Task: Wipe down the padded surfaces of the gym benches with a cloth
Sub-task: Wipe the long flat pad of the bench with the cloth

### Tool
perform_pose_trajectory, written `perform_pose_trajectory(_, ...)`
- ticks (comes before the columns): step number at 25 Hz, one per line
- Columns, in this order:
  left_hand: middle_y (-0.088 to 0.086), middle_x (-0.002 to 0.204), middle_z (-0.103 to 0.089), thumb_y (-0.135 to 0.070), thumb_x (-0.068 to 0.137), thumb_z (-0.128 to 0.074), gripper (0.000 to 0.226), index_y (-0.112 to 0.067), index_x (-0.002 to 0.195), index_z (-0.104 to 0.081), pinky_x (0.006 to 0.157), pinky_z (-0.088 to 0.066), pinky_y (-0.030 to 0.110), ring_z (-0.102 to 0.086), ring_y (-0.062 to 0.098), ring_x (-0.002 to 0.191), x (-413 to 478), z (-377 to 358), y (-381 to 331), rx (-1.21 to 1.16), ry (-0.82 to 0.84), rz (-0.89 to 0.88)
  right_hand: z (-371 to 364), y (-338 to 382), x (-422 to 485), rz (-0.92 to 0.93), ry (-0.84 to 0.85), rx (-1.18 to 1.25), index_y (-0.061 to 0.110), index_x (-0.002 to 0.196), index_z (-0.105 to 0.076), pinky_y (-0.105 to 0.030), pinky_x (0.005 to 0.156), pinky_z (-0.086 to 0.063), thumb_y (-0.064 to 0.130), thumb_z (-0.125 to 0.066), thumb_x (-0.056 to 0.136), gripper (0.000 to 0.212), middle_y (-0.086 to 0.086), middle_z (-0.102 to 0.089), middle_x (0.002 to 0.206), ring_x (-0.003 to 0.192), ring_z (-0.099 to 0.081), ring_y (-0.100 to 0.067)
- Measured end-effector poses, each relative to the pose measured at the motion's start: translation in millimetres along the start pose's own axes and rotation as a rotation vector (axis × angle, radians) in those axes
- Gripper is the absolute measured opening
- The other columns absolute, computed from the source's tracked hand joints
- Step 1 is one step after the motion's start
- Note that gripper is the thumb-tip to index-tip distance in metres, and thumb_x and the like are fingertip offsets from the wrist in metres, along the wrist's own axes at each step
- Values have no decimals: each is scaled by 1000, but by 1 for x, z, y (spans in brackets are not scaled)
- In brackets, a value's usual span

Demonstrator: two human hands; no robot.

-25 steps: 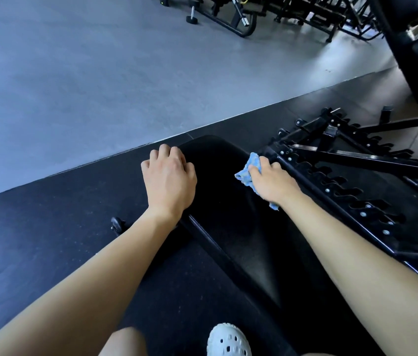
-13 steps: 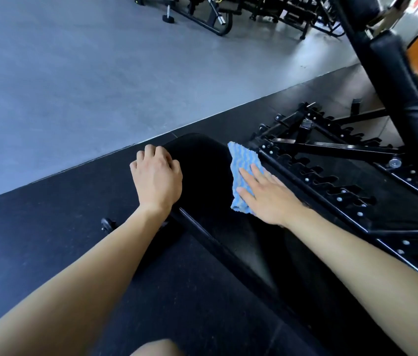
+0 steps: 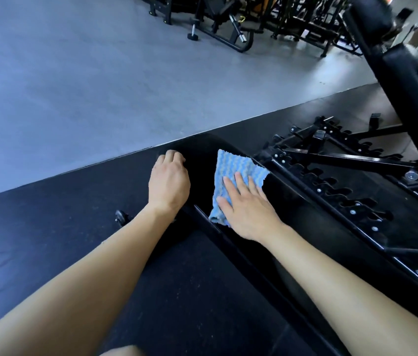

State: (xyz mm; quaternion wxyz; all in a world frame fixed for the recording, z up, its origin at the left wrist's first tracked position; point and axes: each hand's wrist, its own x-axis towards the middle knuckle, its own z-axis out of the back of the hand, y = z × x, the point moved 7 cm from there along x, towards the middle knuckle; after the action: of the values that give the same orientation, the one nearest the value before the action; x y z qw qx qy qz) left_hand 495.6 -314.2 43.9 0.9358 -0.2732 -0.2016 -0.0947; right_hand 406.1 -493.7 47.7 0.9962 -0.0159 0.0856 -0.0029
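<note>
Mid-wipe, the right hand (image 3: 250, 214), fingers flat, presses a blue striped cloth (image 3: 231, 170) onto the black padded gym bench (image 3: 200, 173), the left hand (image 3: 169, 183) gripping its edge with curled fingers; much likely remains.

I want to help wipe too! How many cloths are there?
1. The blue cloth lies flat on the black bench pad, under the right hand. Others may be hidden.

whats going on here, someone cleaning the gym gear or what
Yes, a person is wiping a black bench pad. Their right hand lies flat, fingers straight, pressing a blue striped cloth onto the pad near its far end. Their left hand has its fingers curled over the pad's left edge, apparently bracing it. A black metal frame with notched rails lies on the dark mat just right of the pad.
</note>
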Motion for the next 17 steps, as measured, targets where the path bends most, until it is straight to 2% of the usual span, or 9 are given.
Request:
perform_pose_trajectory(3, 12, 146, -49, 0, 96, -42, 44, -2, 139, -53, 111, -33, 32, -47, 30, 133, -8, -2, 2, 23, 142, -43, 5, 33, 49, -81, 15, 37, 25, 162, 2, -53, 125, 0, 58, -11, 104, 68, -8, 9, 170, 154, 9, -40)
perform_pose_trajectory(5, 12, 160, -35, -3, 100, -40, 49, -1, 148, -43, 122, -24, 31, -30, 24, 150, -16, -3, 2, 1, 207, -34, 5, 55, 45, 19, 2, 35, 27, 163, 1, -53, 125, 0, 55, -12, 105, 65, -5, 8, 170, 155, 7, -38)
perform_pose_trajectory(7, 13, 164, -28, -6, 103, -37, 49, -2, 151, -39, 126, -14, 31, -15, 25, 156, -29, -3, -1, -57, 236, -1, -1, 60, 7, 169, -34, 14, 28, 163, 2, -49, 126, 0, 52, -17, 106, 64, -1, 9, 170, 156, 9, -33)
perform_pose_trajectory(8, 13, 165, -27, -8, 105, -35, 47, -2, 151, -40, 126, -13, 30, -12, 25, 156, -36, 0, -2, -108, 218, 38, -4, 56, -18, 229, -68, -2, 28, 162, 3, -46, 127, 0, 51, -19, 107, 64, 0, 10, 170, 156, 10, -30)
perform_pose_trajectory(10, 7, 166, -27, -13, 107, -34, 44, -6, 150, -43, 123, -19, 27, -15, 22, 156, -53, 9, -7, -237, 158, 143, -10, 38, -63, 292, -106, -15, 28, 162, 7, -41, 127, 2, 51, -21, 107, 66, 3, 14, 169, 156, 15, -23)
perform_pose_trajectory(13, -8, 165, -27, -20, 105, -43, 39, -17, 143, -50, 108, -32, 23, -38, 13, 145, -88, 17, -18, -479, 102, 334, -13, 6, -93, 220, -80, -24, 28, 162, 5, -35, 127, 3, 55, -21, 106, 68, 6, 14, 169, 155, 15, -17)
perform_pose_trajectory(15, -8, 162, -33, -21, 103, -48, 36, -17, 138, -53, 109, -36, 25, -48, 11, 135, -104, 19, -25, -632, 69, 422, -10, 11, -78, 181, -87, -29, 25, 163, 2, -38, 128, 0, 57, -23, 105, 70, 3, 8, 170, 157, 9, -22)
perform_pose_trajectory(17, -3, 149, -48, -20, 102, -47, 30, -17, 131, -56, 106, -42, 27, -53, 10, 126, -118, 21, -30, -765, 32, 504, -6, 33, -49, 174, -76, -2, 20, 163, -1, -43, 127, -4, 54, -26, 106, 71, -3, 4, 170, 157, 4, -30)
